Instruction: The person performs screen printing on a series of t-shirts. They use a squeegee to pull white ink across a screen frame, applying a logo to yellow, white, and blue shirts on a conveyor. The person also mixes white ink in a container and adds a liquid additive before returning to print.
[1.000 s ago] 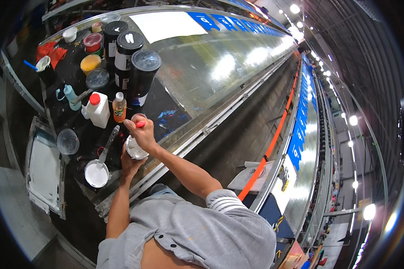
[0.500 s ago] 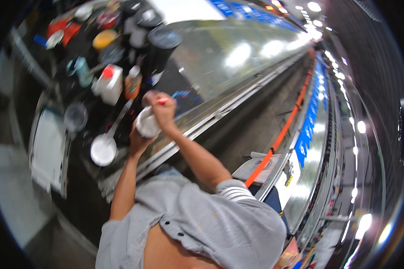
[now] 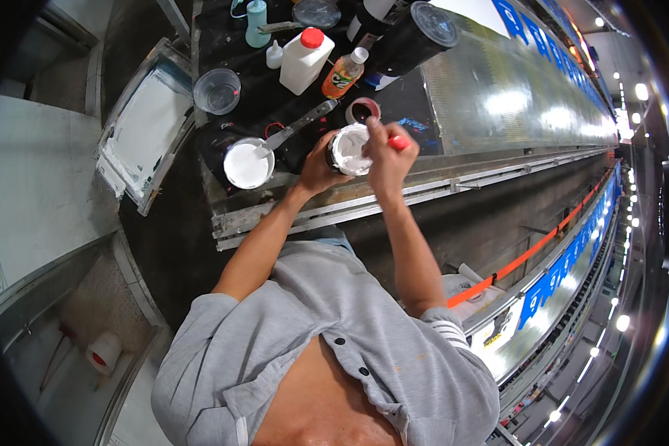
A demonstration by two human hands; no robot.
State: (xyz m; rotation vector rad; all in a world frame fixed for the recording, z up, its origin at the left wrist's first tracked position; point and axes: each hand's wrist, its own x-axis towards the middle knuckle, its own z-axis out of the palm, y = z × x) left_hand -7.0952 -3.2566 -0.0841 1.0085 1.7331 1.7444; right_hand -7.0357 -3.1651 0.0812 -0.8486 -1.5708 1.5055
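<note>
My left hand (image 3: 321, 168) is wrapped round the side of a small round tub (image 3: 351, 150) with thick white paste inside. Over the tub's right side, my right hand (image 3: 388, 162) is closed on a red-handled tool (image 3: 399, 143); its working end is hidden by the hand and the tub. Left of the hands stands an open container of white paint (image 3: 247, 165), and a grey flat-bladed spatula (image 3: 299, 128) leans out of it. Just beyond the tub lies a reddish roll of tape (image 3: 362, 111).
A white jug with a red cap (image 3: 304, 65), an orange drink bottle (image 3: 344, 73), a clear plastic tub (image 3: 217, 92) and a large black canister (image 3: 415, 39) stand farther back. A white-smeared frame (image 3: 147, 125) is at the left. Metal rails (image 3: 453, 182) edge the long table.
The view has turned, so the table's things sit farther right and higher. The left hand still holds the tub; the right hand keeps the red-handled tool at it.
</note>
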